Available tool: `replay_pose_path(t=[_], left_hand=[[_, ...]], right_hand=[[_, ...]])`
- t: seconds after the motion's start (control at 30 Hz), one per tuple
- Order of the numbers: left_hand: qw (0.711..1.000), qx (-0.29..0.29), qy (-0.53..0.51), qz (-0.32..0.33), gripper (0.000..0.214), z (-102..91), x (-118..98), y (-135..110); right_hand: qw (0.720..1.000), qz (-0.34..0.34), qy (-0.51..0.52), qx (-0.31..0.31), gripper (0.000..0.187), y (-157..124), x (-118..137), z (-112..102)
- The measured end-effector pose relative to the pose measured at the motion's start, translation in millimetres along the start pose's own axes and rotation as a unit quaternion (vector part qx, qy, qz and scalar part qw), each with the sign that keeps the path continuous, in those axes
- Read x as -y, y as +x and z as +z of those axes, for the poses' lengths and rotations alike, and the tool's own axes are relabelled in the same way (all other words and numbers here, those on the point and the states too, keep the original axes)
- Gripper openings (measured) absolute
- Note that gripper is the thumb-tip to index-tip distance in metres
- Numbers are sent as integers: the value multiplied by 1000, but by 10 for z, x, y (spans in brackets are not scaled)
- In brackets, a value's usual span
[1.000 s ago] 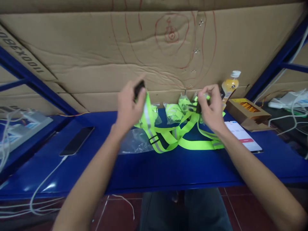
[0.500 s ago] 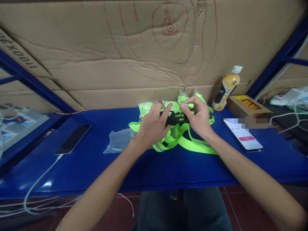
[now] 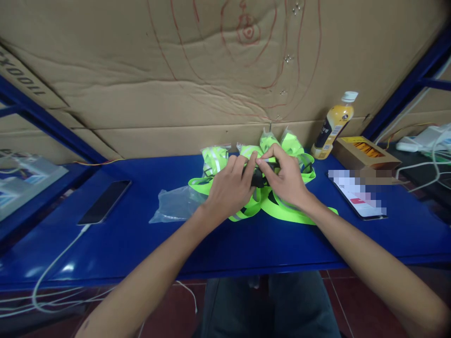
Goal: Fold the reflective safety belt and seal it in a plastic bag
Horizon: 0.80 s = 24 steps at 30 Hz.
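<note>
Forearms [image 3: 151, 281] aslant, left hand [image 3: 229, 187] and right hand [image 3: 287, 176] apparently pinch a black buckle [image 3: 259, 179].

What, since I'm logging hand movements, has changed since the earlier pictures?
The left hand has moved right and lower, and the right hand left, bringing close together the black buckle parts that they held apart a second ago. Whether these are joined is hidden. Neither hand let go. The bottle and cardboard box stayed put.
</note>
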<state>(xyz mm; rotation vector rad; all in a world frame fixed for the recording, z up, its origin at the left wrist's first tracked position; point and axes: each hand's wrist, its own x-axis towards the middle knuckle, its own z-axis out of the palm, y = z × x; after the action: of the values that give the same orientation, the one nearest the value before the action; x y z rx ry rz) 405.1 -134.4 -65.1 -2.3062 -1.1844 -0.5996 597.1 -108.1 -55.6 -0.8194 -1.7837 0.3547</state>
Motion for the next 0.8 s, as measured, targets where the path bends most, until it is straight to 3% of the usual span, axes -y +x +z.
replay_pose_path(t=[0.17,0.33,0.5,0.67,0.73,0.8], left_hand=[[997,-60,-43,-4,84,55,-69,-29],[994,-80,-73,-4,88,97,-134,-34],[969,-93,-228,35,103,22,-74,-2],[897,-74,-430,-74,52,-158,146,85],[865,-42,-493,-78,34,-174,250,136],[851,-21,-520,-68,31,-169,329,190]], right_hand=[[999,21,26,-2,33,-69,56,73],[999,18,17,-26,28,-112,61,123],[998,-21,-15,-57,23,-94,28,87],[985,-89,-45,-139,19,-54,15,-1],[983,-98,-51,-149,20,-40,17,-26],[986,-98,-44,-126,19,-13,18,-63]])
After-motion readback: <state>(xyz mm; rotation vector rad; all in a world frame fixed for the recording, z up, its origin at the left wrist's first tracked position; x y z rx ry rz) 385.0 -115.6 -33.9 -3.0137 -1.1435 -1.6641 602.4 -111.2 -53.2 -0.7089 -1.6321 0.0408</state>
